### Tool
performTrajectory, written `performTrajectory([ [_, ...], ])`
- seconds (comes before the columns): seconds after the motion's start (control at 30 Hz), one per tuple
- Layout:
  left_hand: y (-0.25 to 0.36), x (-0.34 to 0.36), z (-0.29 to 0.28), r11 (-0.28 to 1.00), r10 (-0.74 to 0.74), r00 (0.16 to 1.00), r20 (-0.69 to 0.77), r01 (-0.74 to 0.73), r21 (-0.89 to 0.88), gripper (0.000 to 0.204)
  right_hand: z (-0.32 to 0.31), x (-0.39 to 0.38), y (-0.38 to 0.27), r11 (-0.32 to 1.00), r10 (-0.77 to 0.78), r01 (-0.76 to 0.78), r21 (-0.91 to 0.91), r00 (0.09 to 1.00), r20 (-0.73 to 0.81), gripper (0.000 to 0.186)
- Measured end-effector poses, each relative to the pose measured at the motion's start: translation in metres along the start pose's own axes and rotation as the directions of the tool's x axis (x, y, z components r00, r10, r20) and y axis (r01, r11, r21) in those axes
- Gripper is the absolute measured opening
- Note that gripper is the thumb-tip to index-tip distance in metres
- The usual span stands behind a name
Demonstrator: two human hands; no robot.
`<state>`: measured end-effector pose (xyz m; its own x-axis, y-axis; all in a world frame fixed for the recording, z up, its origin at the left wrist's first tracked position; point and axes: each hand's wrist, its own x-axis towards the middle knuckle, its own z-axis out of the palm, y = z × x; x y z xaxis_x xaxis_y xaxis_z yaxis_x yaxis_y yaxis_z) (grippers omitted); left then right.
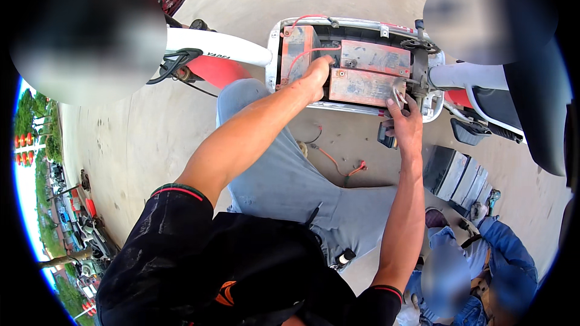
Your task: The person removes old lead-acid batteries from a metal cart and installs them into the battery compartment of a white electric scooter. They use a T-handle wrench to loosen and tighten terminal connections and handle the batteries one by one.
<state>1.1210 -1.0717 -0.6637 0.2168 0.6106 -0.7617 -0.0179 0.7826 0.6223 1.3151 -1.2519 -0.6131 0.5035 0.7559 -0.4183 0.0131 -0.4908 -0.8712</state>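
In an open battery box [331,108] in front of me sit several dusty grey batteries: an upright-turned left battery [296,54], a far battery [374,57] and a near battery [362,86]. My left hand [316,78] reaches into the gap between the left and near batteries, against the near one's left end; most of its fingers are hidden. My right hand [406,124] is closed at the near battery's right end, beside a small pale loop [397,93]; what lies between its fingers is unclear. Red wires [304,54] run across the left battery.
The box belongs to a white two-wheeler frame [217,46]. Loose red wire [338,166] lies on the ground between my legs. Several batteries [456,178] stand on the ground at the right, next to a denim-clothed person [504,253]. A black pedal [470,131] sticks out right of the box.
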Motion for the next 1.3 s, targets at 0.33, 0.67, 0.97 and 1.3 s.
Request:
performTrajectory([
  [0.33,-0.032,0.044,-0.001,0.973,-0.166,0.975,0.145,0.186,-0.135,0.046,-0.012,0.009,-0.013,0.984,0.079,-0.064,-0.168,0.993,0.088,0.070],
  [0.67,-0.034,0.042,0.001,0.974,-0.113,0.975,0.190,0.147,-0.174,0.047,0.001,0.024,-0.046,0.899,0.209,-0.156,-0.410,0.974,0.088,0.086],
  [0.97,-0.035,0.029,0.002,0.968,-0.039,0.988,0.149,0.075,-0.240,0.043,0.013,0.009,-0.020,0.986,0.001,-0.010,-0.169,0.999,-0.052,0.084],
  [1.3,-0.024,0.020,0.012,0.934,-0.068,0.992,0.107,0.101,-0.343,0.039,0.023,0.003,-0.020,0.995,0.025,-0.018,0.094,0.996,-0.083,0.078],
])
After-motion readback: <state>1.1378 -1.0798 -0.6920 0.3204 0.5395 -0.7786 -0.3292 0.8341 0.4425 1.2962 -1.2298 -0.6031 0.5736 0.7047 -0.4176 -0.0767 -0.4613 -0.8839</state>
